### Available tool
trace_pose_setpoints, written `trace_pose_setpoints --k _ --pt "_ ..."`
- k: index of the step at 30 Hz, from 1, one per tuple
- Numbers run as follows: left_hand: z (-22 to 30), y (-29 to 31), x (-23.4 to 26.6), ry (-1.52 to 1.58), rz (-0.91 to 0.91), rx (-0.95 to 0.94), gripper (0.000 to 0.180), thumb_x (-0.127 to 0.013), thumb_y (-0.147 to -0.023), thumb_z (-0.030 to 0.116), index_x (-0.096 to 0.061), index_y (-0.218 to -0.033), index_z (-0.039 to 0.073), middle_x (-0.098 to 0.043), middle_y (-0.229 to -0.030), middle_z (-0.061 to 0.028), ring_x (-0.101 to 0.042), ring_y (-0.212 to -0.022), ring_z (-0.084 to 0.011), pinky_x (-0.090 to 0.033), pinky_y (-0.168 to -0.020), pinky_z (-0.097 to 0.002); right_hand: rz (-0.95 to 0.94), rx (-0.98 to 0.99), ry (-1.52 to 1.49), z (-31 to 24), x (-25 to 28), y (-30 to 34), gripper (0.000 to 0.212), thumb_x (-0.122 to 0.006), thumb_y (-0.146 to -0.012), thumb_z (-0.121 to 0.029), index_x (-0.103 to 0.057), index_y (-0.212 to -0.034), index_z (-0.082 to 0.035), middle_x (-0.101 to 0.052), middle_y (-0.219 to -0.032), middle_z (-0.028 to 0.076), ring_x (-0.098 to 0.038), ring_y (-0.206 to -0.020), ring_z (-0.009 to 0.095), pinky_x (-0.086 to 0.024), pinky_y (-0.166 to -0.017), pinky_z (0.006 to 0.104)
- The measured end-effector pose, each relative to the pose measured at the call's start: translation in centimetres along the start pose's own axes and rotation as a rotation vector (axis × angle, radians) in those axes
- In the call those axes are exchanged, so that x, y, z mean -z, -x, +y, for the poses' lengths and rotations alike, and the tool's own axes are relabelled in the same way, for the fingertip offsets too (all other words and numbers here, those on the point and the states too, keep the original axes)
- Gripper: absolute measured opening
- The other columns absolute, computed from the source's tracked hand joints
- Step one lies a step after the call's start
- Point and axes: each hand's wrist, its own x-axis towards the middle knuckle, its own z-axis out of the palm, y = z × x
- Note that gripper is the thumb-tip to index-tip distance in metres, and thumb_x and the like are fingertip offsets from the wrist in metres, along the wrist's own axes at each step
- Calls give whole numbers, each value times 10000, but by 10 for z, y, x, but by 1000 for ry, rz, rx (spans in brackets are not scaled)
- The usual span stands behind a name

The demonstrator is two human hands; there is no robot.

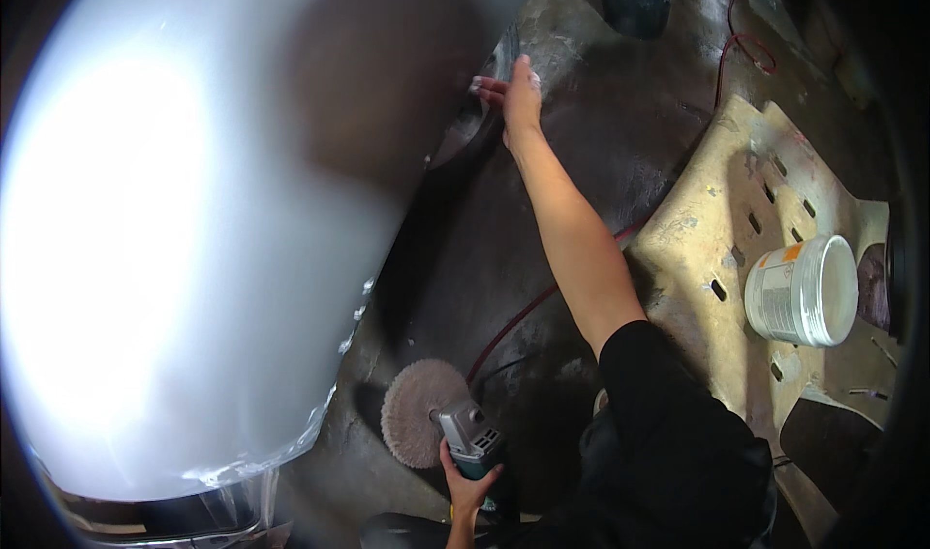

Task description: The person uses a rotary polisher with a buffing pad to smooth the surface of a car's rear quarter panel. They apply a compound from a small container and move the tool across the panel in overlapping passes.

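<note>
A large shiny silver-grey car body panel [320, 287] fills the left side, with white residue along its right edge. At the bottom, my left hand [467, 491] is wrapped round the body of a polisher [472, 442], grey at the head and dark green behind. Its round, fluffy off-white pad [424, 413] faces the panel's lower edge, apart from it. My right arm stretches far forward, and my right hand [515, 94] is at the panel's far right edge. Its fingers are apart, with white smears on them and nothing visibly held; I cannot tell whether they touch the panel.
A white tub [802, 292] sits on a worn, cream-coloured slotted support [722, 219] to the right. At the far side stands a black bucket [635, 1]. A red hose or cable [523, 312] runs across the dark, stained floor [601, 142] behind my right arm.
</note>
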Motion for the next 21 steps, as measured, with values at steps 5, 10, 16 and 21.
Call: trace_pose_setpoints --k 5,10,16,21 --pt "-9 9 1 14 -20 133 1252 -940 -537 221 -212 -1546 79 -428 -1438 -172 -430 -1314 -288 -323 -1117 -405 72 125 74 10 32 -42 646 -473 -1028 -501 -333 -1445 -28 -646 -932 140 -636 -732 179 -534 -724 293" --pt "-9 22 -2 -35 26 138 1196 -928 -567 149 -221 -1526 37 -417 -1425 -187 -443 -1291 -287 -326 -1115 -402 140 86 17 10 30 -68 673 -487 -1019 -508 -318 -1464 -32 -646 -956 124 -622 -803 173 -511 -742 273" --pt "-21 52 12 20 106 169 1316 -929 -536 134 -95 -1551 61 -363 -1457 -196 -456 -1306 -312 -388 -1087 -452 213 137 -23 21 53 -121 626 -501 -1010 -502 -381 -1405 -32 -687 -1025 173 -664 -836 191 -516 -787 319" --pt "-47 66 29 7 148 71 1356 -938 -513 129 -87 -1566 59 -334 -1493 -196 -425 -1338 -306 -379 -1099 -471 427 446 110 33 84 -184 681 -484 -997 -551 -424 -1401 -6 -645 -1226 225 -663 -1073 279 -487 -943 382"
